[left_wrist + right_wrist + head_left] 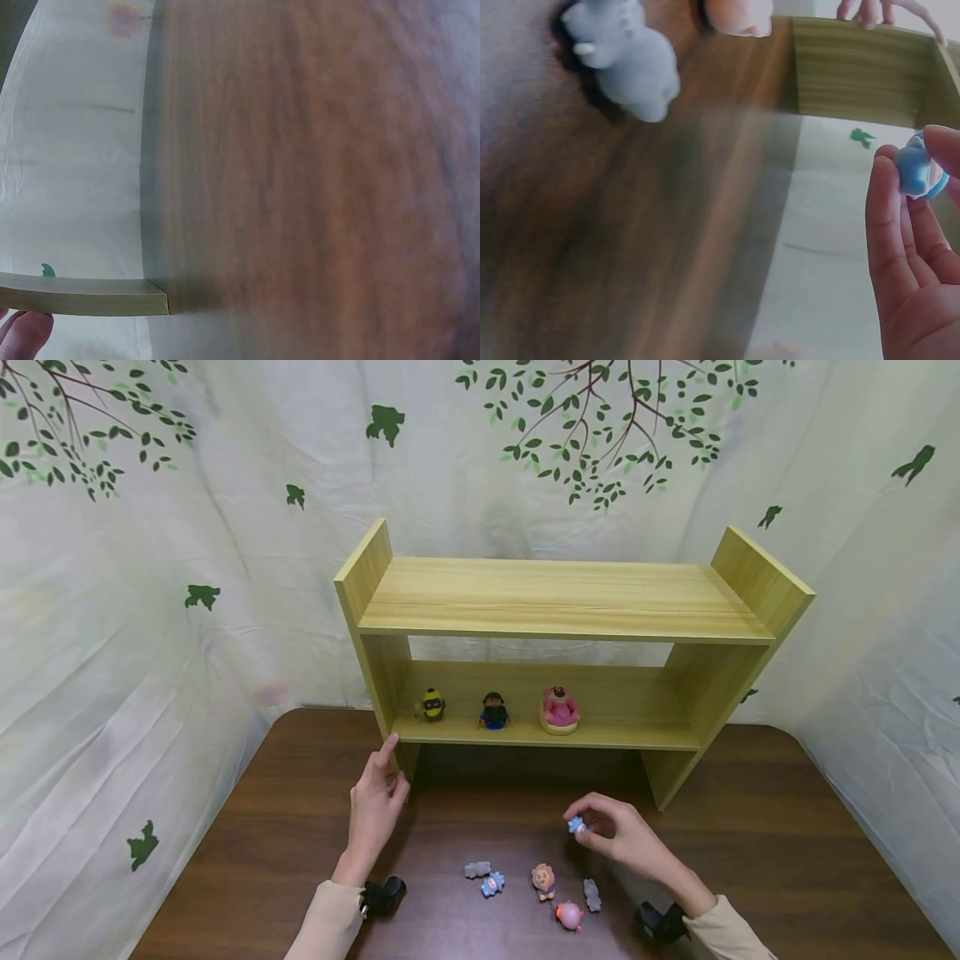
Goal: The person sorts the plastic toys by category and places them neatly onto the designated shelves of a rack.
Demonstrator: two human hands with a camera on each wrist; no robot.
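Between thumb and fingers, my right hand (626,837) pinches a small blue figure (577,825) above the table, in front of the shelf's right half; the right wrist view shows the blue figure (921,166) at the fingertips of the hand (919,277). My left hand (375,802) touches the shelf's left side panel near the middle board, index finger extended. In the left wrist view, fingertips of the hand (28,334) rest against the panel edge (90,302). On the middle board (630,737) stand a yellow-and-black figure (432,705), a dark-haired figure (494,712) and a pink figure (559,711).
On the table (247,860) lie two grey figures (477,869) (592,895), another blue figure (492,884), an orange-brown figure (543,881) and a pink round figure (569,916). The shelf's upper board (555,597) has raised sides. A leaf-printed curtain (262,568) hangs behind.
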